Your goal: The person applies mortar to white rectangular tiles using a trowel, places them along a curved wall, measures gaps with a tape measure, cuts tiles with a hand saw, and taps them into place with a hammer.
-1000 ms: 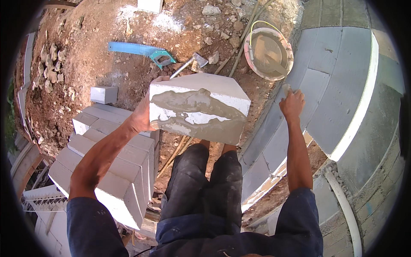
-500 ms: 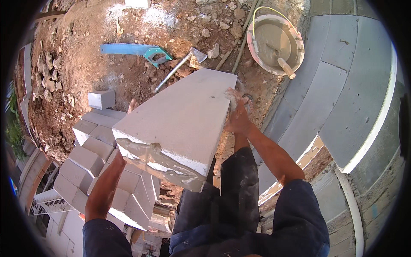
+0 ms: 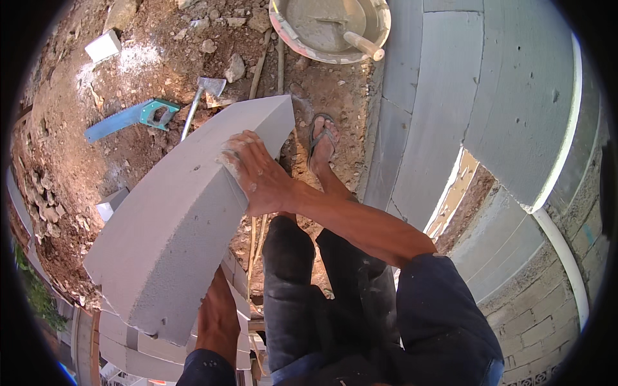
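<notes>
Our right hand grips the pale block over its long edge, fingers bent onto the broad face, while our left forearm passes under it; the left hand is hidden, so we cannot tell its hold. With most of the block reaching leftward and nearer our body from that right grip, we'd do well to bear its weight from beneath, clear of the hatchet beyond the grip and our sandalled foot to its right.
</notes>
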Tool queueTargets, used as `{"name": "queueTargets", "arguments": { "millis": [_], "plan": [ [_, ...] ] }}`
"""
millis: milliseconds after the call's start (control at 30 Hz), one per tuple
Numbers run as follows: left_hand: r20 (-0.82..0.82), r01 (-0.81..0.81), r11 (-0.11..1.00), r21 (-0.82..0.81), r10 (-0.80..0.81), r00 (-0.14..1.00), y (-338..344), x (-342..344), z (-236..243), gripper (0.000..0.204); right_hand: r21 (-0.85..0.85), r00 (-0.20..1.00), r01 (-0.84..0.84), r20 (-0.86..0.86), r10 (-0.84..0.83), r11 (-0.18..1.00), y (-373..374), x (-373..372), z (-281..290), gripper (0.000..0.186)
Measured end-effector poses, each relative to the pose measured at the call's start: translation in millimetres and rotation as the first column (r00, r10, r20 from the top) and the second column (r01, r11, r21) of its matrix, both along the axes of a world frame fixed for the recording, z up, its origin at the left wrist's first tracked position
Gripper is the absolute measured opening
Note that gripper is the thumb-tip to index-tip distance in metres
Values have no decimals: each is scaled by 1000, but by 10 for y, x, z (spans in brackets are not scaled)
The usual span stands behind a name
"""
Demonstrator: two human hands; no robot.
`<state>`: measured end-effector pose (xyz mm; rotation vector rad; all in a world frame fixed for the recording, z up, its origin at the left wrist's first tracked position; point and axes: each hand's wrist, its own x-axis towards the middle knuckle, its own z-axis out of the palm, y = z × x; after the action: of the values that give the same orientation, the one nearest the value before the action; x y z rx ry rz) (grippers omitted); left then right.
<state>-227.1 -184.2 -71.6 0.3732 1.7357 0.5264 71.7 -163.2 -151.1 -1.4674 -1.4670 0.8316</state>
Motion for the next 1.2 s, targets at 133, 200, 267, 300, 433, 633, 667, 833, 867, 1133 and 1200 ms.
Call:
{"name": "queueTargets", "arguments": {
  "millis": [133, 200, 267, 300, 433, 633, 667, 833, 867, 1133, 1200],
  "plan": [
    [66, 48, 999, 23, -50, 997, 315, 104, -176, 53, -121, 991, -14, 129, 30, 992, 14, -30, 742, 96],
    [113, 85, 996, 7, -85, 990, 382, 203, -155, 53, -189, 981, 30, 196, 8, 982, -60, -61, 1206, 95],
    [142, 95, 995, 4, -94, 985, 331, 227, -9, 53, -189, 981, 74, 192, -37, 979, -185, -86, 1685, 94],
    [163, 119, 993, -13, -115, 980, 320, 272, 58, 53, -204, 978, 115, 195, -75, 972, -290, -52, 1933, 94],
    [223, 155, 987, -41, -143, 964, 166, 307, 488, 53, -308, 963, 144, 264, -61, 940, -716, 39, 2912, 86],
    [316, 209, 974, -88, -172, 933, -259, 431, 1234, 53, -259, 850, 339, 497, -177, 904, -1520, -191, 4072, 75],
    [332, 215, 971, -101, -170, 928, -360, 446, 1382, 53, -263, 841, 362, 505, -192, 894, -1676, -214, 4248, 75],
    [476, 207, 971, -116, -128, 870, -934, 767, 1904, 54, -321, 897, 375, 365, -251, 870, -2371, -68, 4997, 82],
    [517, 201, 971, -129, -107, 849, -1108, 890, 1974, 54, -348, 899, 393, 343, -274, 851, -2521, 21, 5119, 87],
    [693, 495, 862, -110, -291, 660, -2465, 2536, 2587, 59, -525, 735, 651, 615, -284, 548, -3834, 658, 5842, 129],
    [679, 660, 746, -90, -439, 588, -2660, 2961, 2876, 65, -557, 676, 733, 659, -329, 390, -4184, 774, 5980, 129]
  ]
}}
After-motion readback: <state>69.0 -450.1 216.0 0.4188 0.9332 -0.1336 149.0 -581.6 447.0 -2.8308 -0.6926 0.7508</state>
